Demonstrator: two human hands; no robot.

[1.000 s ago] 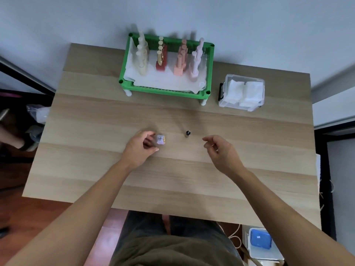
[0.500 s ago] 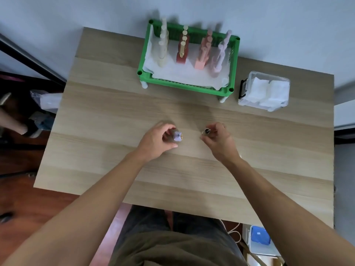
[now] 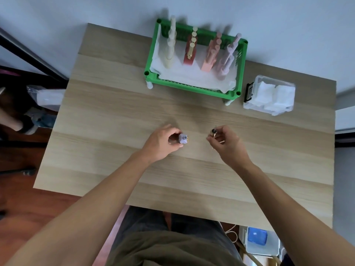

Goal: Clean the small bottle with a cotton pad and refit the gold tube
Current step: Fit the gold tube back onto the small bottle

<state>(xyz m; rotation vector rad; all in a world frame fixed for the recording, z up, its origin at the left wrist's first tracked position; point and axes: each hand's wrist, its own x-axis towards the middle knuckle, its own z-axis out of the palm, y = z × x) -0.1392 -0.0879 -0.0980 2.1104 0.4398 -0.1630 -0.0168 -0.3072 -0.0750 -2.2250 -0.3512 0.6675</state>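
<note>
The small lilac bottle (image 3: 183, 139) stands on the wooden table (image 3: 115, 116) near its middle. My left hand (image 3: 163, 143) grips it from the left with curled fingers and thumb. A short way to the right, my right hand (image 3: 226, 144) pinches the gold tube (image 3: 213, 133) between thumb and fingertips, its dark open end pointing up. Tube and bottle are apart, with a gap of bare table between them. No cotton pad is in either hand.
A green basket (image 3: 192, 87) with several pale, red, pink and lilac bottles stands at the back. To its right sits a clear box (image 3: 269, 95) of white cotton pads. A person's foot (image 3: 17, 121) shows on the floor at the left.
My right hand has reached the gold tube on the table and picked it up. My left hand has closed on the lilac bottle. The camera view has shifted.
</note>
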